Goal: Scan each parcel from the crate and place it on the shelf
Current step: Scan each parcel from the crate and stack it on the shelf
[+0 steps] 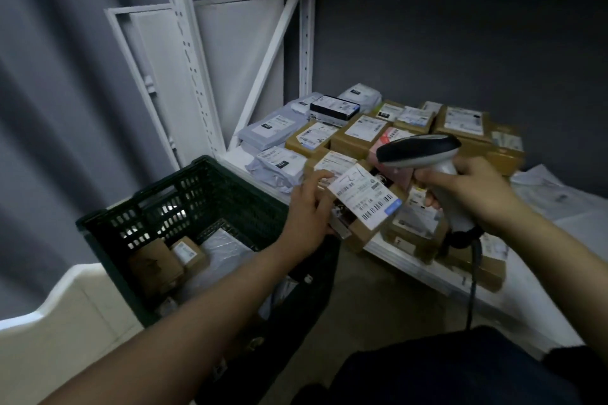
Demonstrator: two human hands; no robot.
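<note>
Now, at the near left, we see the dark green crate standing against the shelf's left end, with two small brown boxes and a clear plastic bag lying in it. Beyond it, grey mailer bags lie on the far left of the shelf. Our left hand grips a brown parcel by its left end, holding it tilted above the shelf's near edge, its white barcode label facing up. Just to the right, our right hand is wrapped round the handle of a grey scanner, whose dark head points left, above the label. A cable hangs from the handle. Behind both hands, the white shelf carries many labelled boxes, packed close together.
</note>
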